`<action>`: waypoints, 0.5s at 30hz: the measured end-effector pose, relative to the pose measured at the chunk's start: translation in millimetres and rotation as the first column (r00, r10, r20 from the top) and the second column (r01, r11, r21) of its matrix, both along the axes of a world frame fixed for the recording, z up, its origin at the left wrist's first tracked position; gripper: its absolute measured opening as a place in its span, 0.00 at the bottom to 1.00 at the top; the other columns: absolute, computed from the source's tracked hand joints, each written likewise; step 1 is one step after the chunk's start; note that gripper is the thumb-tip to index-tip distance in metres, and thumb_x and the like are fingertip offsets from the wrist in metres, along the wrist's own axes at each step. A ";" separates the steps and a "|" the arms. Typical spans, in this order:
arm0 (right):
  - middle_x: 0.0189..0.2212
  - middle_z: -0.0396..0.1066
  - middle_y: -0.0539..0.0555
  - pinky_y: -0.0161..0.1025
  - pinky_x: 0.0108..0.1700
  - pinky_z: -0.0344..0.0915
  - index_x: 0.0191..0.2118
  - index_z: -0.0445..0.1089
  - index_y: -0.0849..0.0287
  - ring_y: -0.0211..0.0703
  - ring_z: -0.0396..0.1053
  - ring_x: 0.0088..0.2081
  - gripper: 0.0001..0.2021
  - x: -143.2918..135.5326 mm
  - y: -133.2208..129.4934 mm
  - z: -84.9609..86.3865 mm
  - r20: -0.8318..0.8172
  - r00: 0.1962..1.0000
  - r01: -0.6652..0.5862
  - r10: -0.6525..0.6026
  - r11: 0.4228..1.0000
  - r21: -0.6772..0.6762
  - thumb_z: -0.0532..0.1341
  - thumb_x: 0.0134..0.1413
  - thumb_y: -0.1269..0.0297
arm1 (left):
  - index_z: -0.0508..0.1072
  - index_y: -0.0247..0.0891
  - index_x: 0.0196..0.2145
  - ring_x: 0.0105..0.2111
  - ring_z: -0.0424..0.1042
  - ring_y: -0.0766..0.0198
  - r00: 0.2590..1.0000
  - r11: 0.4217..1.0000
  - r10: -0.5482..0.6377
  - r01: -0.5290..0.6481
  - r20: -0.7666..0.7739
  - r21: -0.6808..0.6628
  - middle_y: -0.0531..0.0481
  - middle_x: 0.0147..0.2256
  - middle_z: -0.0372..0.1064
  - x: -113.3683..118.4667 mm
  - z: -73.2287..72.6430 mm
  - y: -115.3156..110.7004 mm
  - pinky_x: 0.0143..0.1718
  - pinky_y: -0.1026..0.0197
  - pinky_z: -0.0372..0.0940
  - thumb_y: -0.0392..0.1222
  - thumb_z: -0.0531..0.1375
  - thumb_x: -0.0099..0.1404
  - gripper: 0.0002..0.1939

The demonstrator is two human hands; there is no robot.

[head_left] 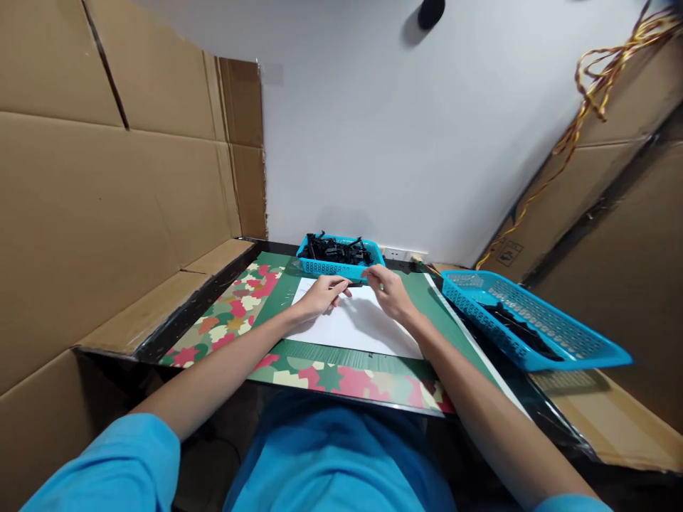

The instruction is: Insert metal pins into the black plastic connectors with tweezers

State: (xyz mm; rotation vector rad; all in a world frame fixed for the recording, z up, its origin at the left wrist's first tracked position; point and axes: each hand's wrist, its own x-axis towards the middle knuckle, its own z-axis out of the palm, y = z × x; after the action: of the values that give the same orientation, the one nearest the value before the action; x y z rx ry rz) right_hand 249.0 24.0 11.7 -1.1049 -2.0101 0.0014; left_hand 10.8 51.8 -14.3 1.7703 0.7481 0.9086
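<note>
Over a white sheet of paper (363,323), my left hand (321,296) is closed, with its thumb and fingertips pinched together. A thin black part (356,284) pokes out from those fingertips toward the right; its full shape is hidden. My right hand (389,293) hovers a little to the right, its fingers curled in a pinch. Whatever may sit between the right fingertips is too small to make out. Just beyond both hands stands a blue basket (334,269) heaped with black plastic parts (336,250).
A second blue basket (581,361) with black pieces (517,328) stands at the right edge. Under the paper lies a green mat (277,306) with a camouflage-patterned border. Cardboard panels (133,192) wall the left side. Yellow twisted wires (579,117) hang at the right.
</note>
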 end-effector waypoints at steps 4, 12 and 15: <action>0.41 0.76 0.59 0.47 0.47 0.67 0.49 0.76 0.54 0.52 0.71 0.43 0.11 -16.2 -7.9 -0.9 0.194 0.979 -0.067 0.056 0.997 0.049 0.59 0.75 0.56 | 0.77 0.33 0.40 0.19 0.63 0.70 0.996 0.999 -0.026 0.029 0.082 -0.033 0.49 0.27 0.71 1.2 0.0 7.1 0.21 0.65 0.55 0.66 0.58 0.73 0.29; 0.39 0.77 0.60 0.48 0.49 0.65 0.42 0.78 0.55 0.55 0.72 0.43 0.11 8.8 -9.6 32.5 0.341 0.936 0.027 -0.088 0.984 0.178 0.58 0.74 0.63 | 0.76 0.35 0.54 0.27 0.72 0.65 0.996 0.990 0.003 0.009 -0.089 0.141 0.39 0.44 0.79 -5.4 10.6 -2.6 0.28 0.62 0.63 0.60 0.55 0.76 0.26; 0.37 0.79 0.66 0.49 0.44 0.64 0.37 0.79 0.57 0.59 0.73 0.40 0.11 73.6 -11.8 58.1 0.128 0.877 0.422 -0.464 0.868 0.261 0.60 0.69 0.64 | 0.76 0.39 0.61 0.40 0.77 0.57 0.935 0.885 0.190 -0.030 -0.300 0.465 0.40 0.52 0.79 -19.2 30.6 3.8 0.44 0.57 0.68 0.50 0.61 0.74 0.22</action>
State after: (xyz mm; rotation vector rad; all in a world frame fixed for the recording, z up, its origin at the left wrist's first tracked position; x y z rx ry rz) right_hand 322.7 12.2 69.7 -1.4353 -1.8102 -0.5785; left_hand -8.4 55.6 16.2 2.3629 0.9173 0.9177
